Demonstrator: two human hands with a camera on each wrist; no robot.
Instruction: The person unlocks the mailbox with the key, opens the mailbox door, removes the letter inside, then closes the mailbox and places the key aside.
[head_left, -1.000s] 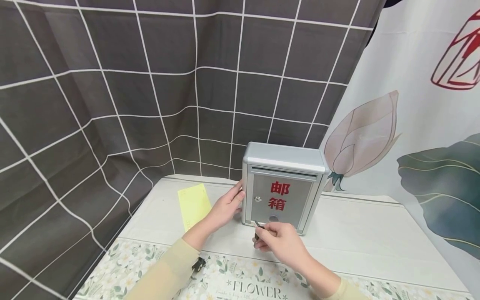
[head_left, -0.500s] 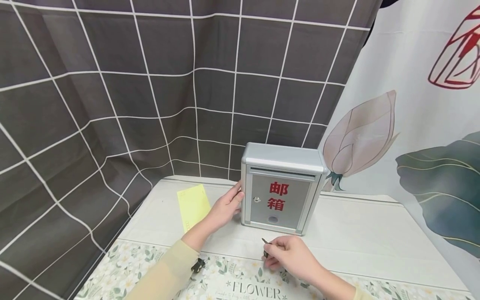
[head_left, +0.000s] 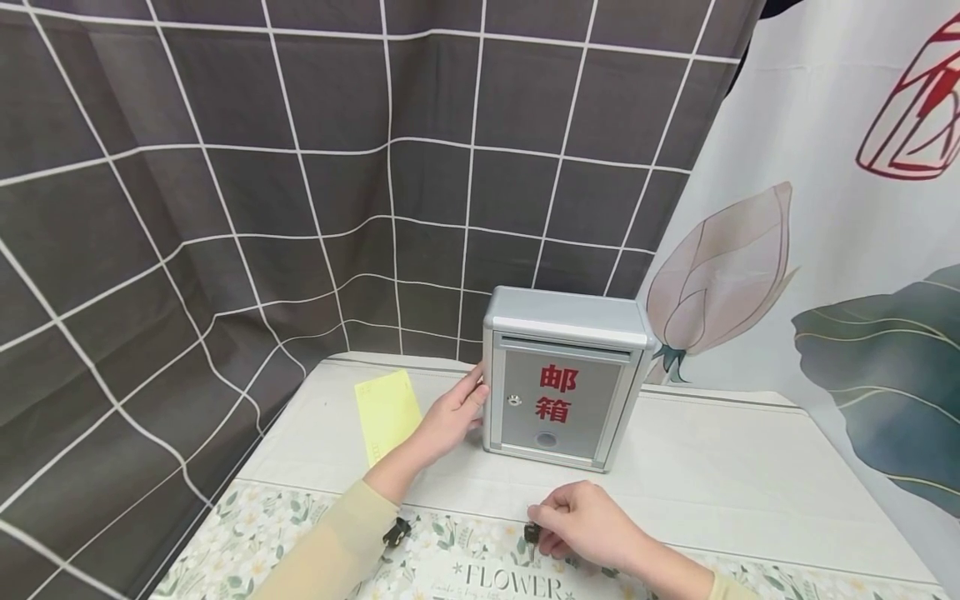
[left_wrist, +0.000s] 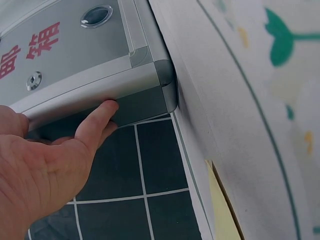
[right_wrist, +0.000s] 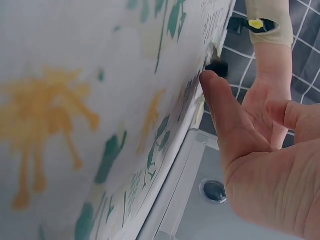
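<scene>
A silver metal mailbox (head_left: 558, 296) with red characters, a slot and a small lock (head_left: 513, 401) stands upright at the table's back. My left hand (head_left: 448, 414) rests against its left side; in the left wrist view, the fingers (left_wrist: 97, 120) lie along the lower side edge. Low over the flowered cloth in front, my right hand (head_left: 588, 525) pinches a black-headed key (head_left: 532, 533) at its fingertips, the metal blade pointing down. In the right wrist view the key's dark head (right_wrist: 218, 68) is blurred beside the fingertips. The mailbox door is closed.
A yellow paper (head_left: 386, 408) lies left of my left forearm. A black strap piece (head_left: 396, 531) sits at the left sleeve. A dark checked curtain (head_left: 337, 167) hangs behind, and a white printed curtain (head_left: 750, 275) at the right. The tablecloth (head_left: 712, 475) has a "FLOWER" print in front.
My right hand has drawn the key back from the mailbox front toward me and down over the flowered print. Its blade has turned from pointing up to pointing down. The left hand stays in place.
</scene>
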